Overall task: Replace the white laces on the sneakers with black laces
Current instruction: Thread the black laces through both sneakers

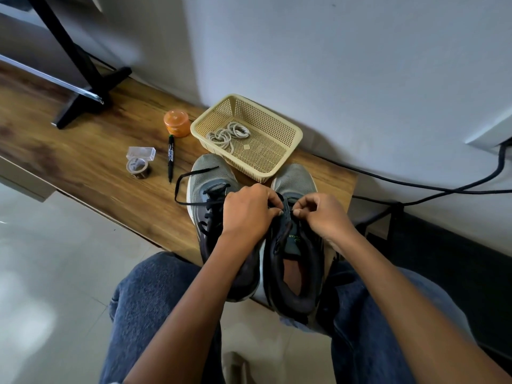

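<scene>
Two grey sneakers stand side by side on the wooden bench, toes pointing away from me. The left sneaker (206, 184) is threaded with a black lace (180, 187) whose loose end loops out to the left. Over the right sneaker (295, 245) my left hand (249, 212) and my right hand (318, 214) meet at the lower eyelets, fingertips pinching a black lace there. That lace is mostly hidden by my fingers. White laces (227, 133) lie coiled in a beige basket (288, 139) behind the shoes.
On the wooden bench (97, 162) lie a black marker (171, 157), an orange lidded jar (176, 123), a tape roll (138, 167) and a clear plastic box (141, 153). A black stand foot (91, 98) sits at the far left. Black cables (415, 187) run along the wall at right.
</scene>
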The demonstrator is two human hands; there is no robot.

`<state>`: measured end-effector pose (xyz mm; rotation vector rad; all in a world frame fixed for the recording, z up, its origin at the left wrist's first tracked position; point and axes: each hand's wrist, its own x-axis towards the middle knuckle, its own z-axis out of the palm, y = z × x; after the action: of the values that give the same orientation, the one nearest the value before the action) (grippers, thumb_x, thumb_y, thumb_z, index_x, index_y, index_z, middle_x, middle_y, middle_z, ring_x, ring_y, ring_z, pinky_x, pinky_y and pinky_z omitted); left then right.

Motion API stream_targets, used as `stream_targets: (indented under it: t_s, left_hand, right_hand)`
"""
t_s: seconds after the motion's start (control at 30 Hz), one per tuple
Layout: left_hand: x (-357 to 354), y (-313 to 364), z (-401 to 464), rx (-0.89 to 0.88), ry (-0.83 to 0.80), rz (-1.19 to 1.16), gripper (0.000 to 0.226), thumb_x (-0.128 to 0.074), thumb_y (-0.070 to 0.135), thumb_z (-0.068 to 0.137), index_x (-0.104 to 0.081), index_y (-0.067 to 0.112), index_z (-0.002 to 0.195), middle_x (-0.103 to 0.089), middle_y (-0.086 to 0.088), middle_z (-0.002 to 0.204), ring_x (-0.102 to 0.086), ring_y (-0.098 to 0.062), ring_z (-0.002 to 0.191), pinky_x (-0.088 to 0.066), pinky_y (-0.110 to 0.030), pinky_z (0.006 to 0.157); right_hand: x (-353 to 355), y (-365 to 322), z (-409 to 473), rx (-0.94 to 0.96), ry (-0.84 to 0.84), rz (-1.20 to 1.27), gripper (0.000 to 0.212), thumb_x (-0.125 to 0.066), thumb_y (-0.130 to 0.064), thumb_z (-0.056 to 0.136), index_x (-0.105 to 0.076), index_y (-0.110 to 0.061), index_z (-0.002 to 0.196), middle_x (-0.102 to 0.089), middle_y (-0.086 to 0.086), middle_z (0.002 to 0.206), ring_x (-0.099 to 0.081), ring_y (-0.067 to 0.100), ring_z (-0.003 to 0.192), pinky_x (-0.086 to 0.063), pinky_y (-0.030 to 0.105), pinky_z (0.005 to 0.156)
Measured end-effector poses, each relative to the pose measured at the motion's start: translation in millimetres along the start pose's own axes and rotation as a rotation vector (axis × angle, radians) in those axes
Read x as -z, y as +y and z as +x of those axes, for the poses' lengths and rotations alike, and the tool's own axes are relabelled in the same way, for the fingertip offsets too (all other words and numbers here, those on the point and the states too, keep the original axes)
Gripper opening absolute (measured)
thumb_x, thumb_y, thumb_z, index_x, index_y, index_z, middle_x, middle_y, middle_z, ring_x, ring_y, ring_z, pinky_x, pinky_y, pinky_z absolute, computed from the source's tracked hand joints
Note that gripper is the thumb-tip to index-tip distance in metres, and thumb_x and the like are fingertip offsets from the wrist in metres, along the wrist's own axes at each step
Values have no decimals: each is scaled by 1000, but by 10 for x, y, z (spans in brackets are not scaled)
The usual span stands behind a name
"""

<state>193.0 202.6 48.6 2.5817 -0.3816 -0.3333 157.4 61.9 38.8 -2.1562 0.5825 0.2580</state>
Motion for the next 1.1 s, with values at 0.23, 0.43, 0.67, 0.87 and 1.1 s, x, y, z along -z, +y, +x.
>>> stream_targets:
  t_s: [0.23, 0.43, 0.67, 0.87, 1.1]
  left_hand:
    - [0, -3, -4, -1, -8, 10, 9, -69, 36, 86, -74, 32, 93, -72, 7, 90, -65, -13, 93, -49, -31, 81]
    - [34, -17, 18, -7, -45, -17, 12, -67, 38, 88, -74, 32, 94, -72, 8, 94, -65, -13, 94, -50, -34, 83]
    - [44, -40, 20, -48, -91, 14, 11, -69, 34, 86, -74, 32, 96, -72, 10, 96, -65, -11, 97, -48, -35, 88]
    - [31, -47, 16, -54, -93, 23, 10, -69, 35, 86, -72, 33, 95, -72, 8, 95, -65, -12, 96, -47, -37, 90]
    - [-17, -7, 23, 11, -1, -11, 12, -60, 40, 92, -69, 30, 93, -71, 6, 92, -64, -15, 93, -45, -37, 89]
  right_hand:
    - [-12, 7, -8, -14, -4, 31, 10, -63, -6, 89, -67, -11, 81, -63, 5, 78, -53, 12, 70, -39, 23, 60]
    - [-31, 0, 10, -222, 3, 338, 20, -62, 0, 88, -66, -11, 72, -64, 5, 73, -59, 16, 73, -49, 27, 68]
    - [-78, 34, 10, -163, 11, 197, 19, -65, -7, 88, -66, -15, 71, -66, 2, 76, -62, 20, 82, -51, 37, 80]
    - [-119, 29, -18, -21, -40, 18, 16, -61, -5, 89, -67, -11, 76, -60, 0, 69, -56, 12, 69, -43, 26, 65]
    - [-118, -16, -16, 60, 10, -19, 10, -65, -11, 89, -69, -13, 80, -62, -4, 72, -57, 8, 69, -40, 16, 58]
